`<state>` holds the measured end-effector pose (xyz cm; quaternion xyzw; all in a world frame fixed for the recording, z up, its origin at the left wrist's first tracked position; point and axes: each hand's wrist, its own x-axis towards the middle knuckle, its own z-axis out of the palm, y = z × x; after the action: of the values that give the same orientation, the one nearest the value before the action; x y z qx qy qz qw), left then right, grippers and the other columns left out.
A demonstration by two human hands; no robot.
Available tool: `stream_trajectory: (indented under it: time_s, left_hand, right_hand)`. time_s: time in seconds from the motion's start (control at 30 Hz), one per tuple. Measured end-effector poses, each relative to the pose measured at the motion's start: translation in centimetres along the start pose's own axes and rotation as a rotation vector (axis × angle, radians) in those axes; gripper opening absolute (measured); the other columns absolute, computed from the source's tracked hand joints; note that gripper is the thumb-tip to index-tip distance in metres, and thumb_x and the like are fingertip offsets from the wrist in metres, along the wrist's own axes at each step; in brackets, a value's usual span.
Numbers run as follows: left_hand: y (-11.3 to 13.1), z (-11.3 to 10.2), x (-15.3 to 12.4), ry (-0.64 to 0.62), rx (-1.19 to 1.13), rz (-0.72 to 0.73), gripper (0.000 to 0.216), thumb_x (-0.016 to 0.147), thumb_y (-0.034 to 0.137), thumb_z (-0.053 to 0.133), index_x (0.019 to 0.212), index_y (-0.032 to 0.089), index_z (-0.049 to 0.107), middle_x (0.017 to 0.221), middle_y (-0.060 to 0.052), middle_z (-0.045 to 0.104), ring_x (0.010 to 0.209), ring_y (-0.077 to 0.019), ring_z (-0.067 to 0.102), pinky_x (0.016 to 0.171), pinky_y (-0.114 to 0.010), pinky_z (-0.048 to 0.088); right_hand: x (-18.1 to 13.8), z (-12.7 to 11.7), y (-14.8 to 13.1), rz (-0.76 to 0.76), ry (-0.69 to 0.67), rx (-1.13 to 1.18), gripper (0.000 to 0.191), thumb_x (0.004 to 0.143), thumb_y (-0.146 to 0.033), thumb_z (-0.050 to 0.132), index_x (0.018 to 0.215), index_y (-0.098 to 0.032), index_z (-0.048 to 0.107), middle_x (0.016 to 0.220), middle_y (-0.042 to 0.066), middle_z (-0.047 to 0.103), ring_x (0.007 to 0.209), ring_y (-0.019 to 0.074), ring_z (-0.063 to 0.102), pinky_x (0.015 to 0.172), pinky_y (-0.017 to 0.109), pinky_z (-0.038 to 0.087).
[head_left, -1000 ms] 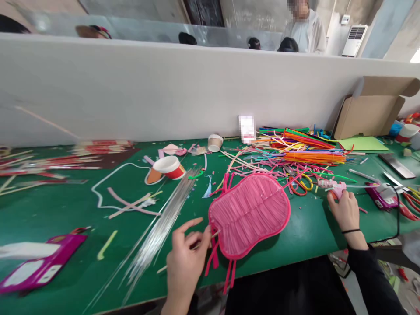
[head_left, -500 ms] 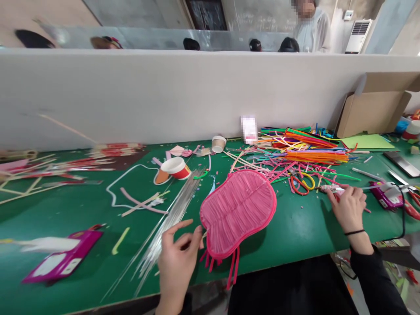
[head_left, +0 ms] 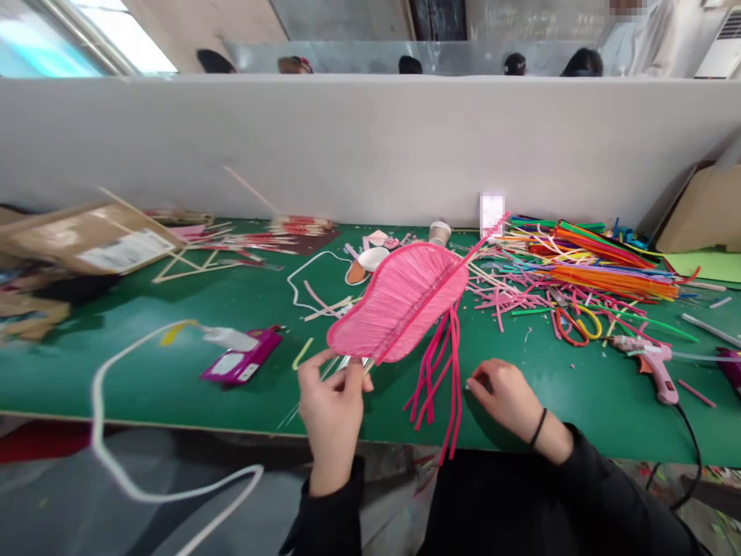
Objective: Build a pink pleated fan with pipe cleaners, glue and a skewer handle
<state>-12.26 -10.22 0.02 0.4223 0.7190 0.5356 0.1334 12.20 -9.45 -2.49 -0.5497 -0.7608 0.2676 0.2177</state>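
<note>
A pink fan-shaped piece [head_left: 399, 297], pleated and edged in brighter pink, is held up off the table by my left hand [head_left: 333, 401], its fingers pinched on thin sticks at the lower end. A pink spine runs along the face and sticks out past the far end. Several long pink strips [head_left: 440, 378] hang from one side. Just right of these strips, my right hand [head_left: 509, 401] is low over the table with curled fingers; what the fingertips hold, if anything, is too small to make out. A pink glue gun [head_left: 651, 359] lies farther right, apart from that hand.
Scissors [head_left: 579, 323] lie before bundles of coloured pipe cleaners [head_left: 614, 270]. A purple packet [head_left: 246, 359] with a white cord is on the left, near a cardboard box [head_left: 109, 239]. A paper cup [head_left: 440, 232] stands at the back, by a white partition [head_left: 347, 147].
My right hand has left the glue gun and moved left towards the pink piece. My left hand has turned the piece, so its spine and hanging strips now show. The view has swung left.
</note>
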Motion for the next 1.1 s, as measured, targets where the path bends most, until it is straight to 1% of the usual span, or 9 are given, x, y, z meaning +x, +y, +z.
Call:
stream_trajectory:
  time_s: [0.1, 0.27, 0.37, 0.43, 0.5, 0.67, 0.83, 0.97, 1.1]
  left_hand:
    - [0.2, 0.1, -0.4, 0.026, 0.038, -0.005, 0.037, 0.081, 0.041, 0.061, 0.109, 0.019, 0.05, 0.051, 0.008, 0.058, 0.044, -0.0155, 0.057, 0.053, -0.027, 0.044]
    - [0.0, 0.1, -0.6, 0.054, 0.02, -0.041, 0.034, 0.076, 0.03, 0.06, 0.107, 0.02, 0.049, 0.054, 0.008, 0.06, 0.047, -0.0146, 0.059, 0.055, -0.025, 0.045]
    - [-0.1, 0.0, -0.4, 0.06, 0.032, -0.041, 0.035, 0.075, 0.028, 0.06, 0.108, 0.02, 0.05, 0.055, 0.008, 0.061, 0.047, -0.0145, 0.058, 0.054, -0.025, 0.045]
    - [-0.2, -0.1, -0.4, 0.065, 0.06, -0.033, 0.035, 0.076, 0.028, 0.06, 0.109, 0.019, 0.051, 0.055, 0.008, 0.061, 0.046, -0.0145, 0.058, 0.055, -0.026, 0.045]
    - [-0.5, 0.1, -0.4, 0.068, 0.065, -0.027, 0.035, 0.076, 0.028, 0.06, 0.109, 0.019, 0.051, 0.055, 0.008, 0.061, 0.047, -0.015, 0.059, 0.057, -0.026, 0.046]
    - [-1.2, 0.7, -0.4, 0.055, -0.007, -0.016, 0.034, 0.076, 0.025, 0.061, 0.107, 0.019, 0.05, 0.054, 0.008, 0.061, 0.049, -0.0149, 0.061, 0.058, -0.026, 0.046]
    - [-1.0, 0.9, -0.5, 0.054, -0.003, -0.027, 0.038, 0.074, 0.025, 0.061, 0.11, 0.019, 0.05, 0.053, 0.009, 0.06, 0.047, -0.0148, 0.06, 0.056, -0.025, 0.045]
    - [-0.8, 1.1, -0.7, 0.052, -0.02, -0.019, 0.037, 0.073, 0.024, 0.06, 0.108, 0.02, 0.05, 0.052, 0.009, 0.06, 0.048, -0.0148, 0.061, 0.058, -0.026, 0.046]
    - [-0.4, 1.6, -0.8, 0.04, -0.052, -0.018, 0.036, 0.072, 0.024, 0.06, 0.106, 0.02, 0.049, 0.052, 0.01, 0.059, 0.047, -0.0145, 0.061, 0.056, -0.025, 0.046]
  right_hand:
    - [1.6, 2.1, -2.0, 0.021, -0.091, -0.099, 0.018, 0.094, -0.03, 0.058, 0.081, -0.019, 0.064, 0.084, 0.004, 0.069, 0.077, 0.0161, 0.066, 0.069, 0.024, 0.044]
    - [4.8, 2.5, -3.4, 0.115, -0.067, -0.194, 0.028, 0.093, -0.042, 0.059, 0.097, -0.015, 0.063, 0.101, 0.012, 0.07, 0.085, 0.0226, 0.068, 0.07, 0.029, 0.046]
    - [6.1, 2.1, -3.0, 0.167, -0.069, -0.197, 0.022, 0.091, -0.036, 0.063, 0.094, -0.014, 0.063, 0.099, 0.014, 0.071, 0.087, 0.024, 0.069, 0.069, 0.029, 0.046]
    - [6.6, 1.6, -2.3, 0.183, -0.067, -0.175, 0.014, 0.091, -0.028, 0.06, 0.085, -0.016, 0.064, 0.09, 0.01, 0.073, 0.085, 0.0215, 0.069, 0.069, 0.027, 0.045]
    - [6.9, 0.9, -1.5, 0.202, -0.063, -0.14, 0.015, 0.09, -0.024, 0.058, 0.076, -0.018, 0.064, 0.081, 0.006, 0.073, 0.079, 0.0181, 0.069, 0.067, 0.025, 0.043]
    - [7.6, 0.2, -0.9, 0.243, -0.048, -0.049, 0.021, 0.087, -0.035, 0.063, 0.076, -0.018, 0.065, 0.08, 0.007, 0.073, 0.079, 0.0188, 0.068, 0.067, 0.025, 0.043]
    - [8.3, 1.0, -1.6, 0.263, -0.099, 0.097, 0.02, 0.076, -0.02, 0.072, 0.06, -0.018, 0.059, 0.077, 0.008, 0.072, 0.086, 0.0222, 0.069, 0.071, 0.026, 0.046]
    - [8.8, -0.3, -0.9, 0.319, -0.165, 0.348, 0.021, 0.081, -0.019, 0.064, 0.061, -0.019, 0.057, 0.06, 0.001, 0.064, 0.061, 0.0144, 0.065, 0.056, 0.022, 0.047]
    - [9.2, -1.9, -0.1, 0.372, -0.155, 0.627, 0.015, 0.085, -0.022, 0.056, 0.07, -0.019, 0.055, 0.062, -0.003, 0.063, 0.052, 0.0088, 0.059, 0.046, 0.018, 0.046]
